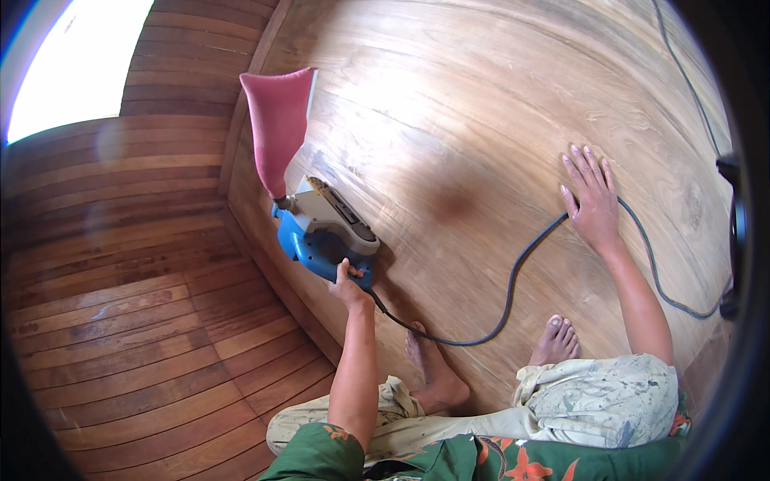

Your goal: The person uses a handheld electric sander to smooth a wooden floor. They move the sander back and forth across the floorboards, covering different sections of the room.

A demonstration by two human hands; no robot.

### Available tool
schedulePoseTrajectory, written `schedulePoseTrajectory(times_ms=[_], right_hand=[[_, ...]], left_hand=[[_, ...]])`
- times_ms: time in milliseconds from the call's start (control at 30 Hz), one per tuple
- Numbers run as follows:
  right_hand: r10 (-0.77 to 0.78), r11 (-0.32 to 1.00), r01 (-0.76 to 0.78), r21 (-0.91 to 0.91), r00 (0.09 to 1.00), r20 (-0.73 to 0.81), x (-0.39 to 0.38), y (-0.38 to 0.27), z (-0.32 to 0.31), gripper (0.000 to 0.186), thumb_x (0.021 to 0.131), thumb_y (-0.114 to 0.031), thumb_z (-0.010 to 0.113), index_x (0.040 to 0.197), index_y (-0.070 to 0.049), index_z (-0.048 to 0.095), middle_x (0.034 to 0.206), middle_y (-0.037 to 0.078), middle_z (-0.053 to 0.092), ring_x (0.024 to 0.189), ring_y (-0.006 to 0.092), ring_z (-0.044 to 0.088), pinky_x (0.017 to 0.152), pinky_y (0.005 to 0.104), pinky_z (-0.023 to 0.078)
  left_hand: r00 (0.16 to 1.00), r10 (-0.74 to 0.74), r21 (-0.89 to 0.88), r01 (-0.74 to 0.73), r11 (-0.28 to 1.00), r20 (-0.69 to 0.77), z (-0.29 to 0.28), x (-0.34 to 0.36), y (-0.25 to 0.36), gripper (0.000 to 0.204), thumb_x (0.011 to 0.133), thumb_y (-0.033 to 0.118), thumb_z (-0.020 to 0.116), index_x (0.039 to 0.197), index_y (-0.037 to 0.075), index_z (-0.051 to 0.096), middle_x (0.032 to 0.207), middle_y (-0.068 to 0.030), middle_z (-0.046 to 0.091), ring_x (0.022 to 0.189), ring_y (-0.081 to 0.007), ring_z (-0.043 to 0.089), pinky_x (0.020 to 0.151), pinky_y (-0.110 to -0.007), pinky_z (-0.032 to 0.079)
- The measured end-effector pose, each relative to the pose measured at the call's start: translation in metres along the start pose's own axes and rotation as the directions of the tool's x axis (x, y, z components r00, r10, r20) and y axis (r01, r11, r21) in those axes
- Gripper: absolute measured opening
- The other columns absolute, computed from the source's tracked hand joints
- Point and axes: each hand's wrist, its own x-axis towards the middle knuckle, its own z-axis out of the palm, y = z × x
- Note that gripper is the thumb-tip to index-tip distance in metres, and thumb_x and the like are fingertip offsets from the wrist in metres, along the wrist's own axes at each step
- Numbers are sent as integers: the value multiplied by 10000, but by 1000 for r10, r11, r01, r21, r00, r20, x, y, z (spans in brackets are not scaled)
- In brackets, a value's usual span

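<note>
My left hand (350,286) grips the rear handle of a blue and grey belt sander (325,232), fingers wrapped round it. From the sander's far end a red cloth dust bag (277,120) stands out toward the wall side. A dark power cord (512,293) leaves the sander near my left hand and curves across the pale wooden floor (449,264). Over to the right, my right hand (592,204) lies flat on the boards with fingers spread, and the cord passes beneath it. Whether the sander's belt touches the wood cannot be made out.
Darker red-brown planks (120,337) lie beyond a raised wooden border (277,289) on the left. A bright opening (76,64) is at the upper left. My bare feet (437,373) rest near the cord. More cable (690,80) runs down the right edge.
</note>
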Motion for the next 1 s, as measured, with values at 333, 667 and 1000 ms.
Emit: schedulePoseTrajectory(times_ms=[333,667,1000], right_hand=[[-6,1000,7,-3,1000,6,2,2,2,553,1032,-276,618,1558,-130,522,1669,55,432,1583,251,317,1321,502,191],[-8,1000,8,-17,1000,5,3,1,-1,550,1035,-264,614,1560,-130,520,1673,55,427,1587,251,312,1320,502,193],[-16,999,17,-36,1000,12,4,0,1,553,1043,-265,609,1568,-125,509,1677,55,422,1589,246,306,1321,488,192]], left_hand=[[989,-146,-39,146,989,7,-39,43,-5,183,898,117,722,826,77,558,645,-41,505,542,-185,500,581,-348,475],[981,-190,-101,187,977,-23,-40,9,-7,186,911,134,696,820,87,540,643,-39,487,557,-194,509,601,-363,493],[987,-155,-109,158,981,34,-10,-39,-14,175,928,138,701,831,98,560,654,-30,506,591,-185,525,634,-364,488]])
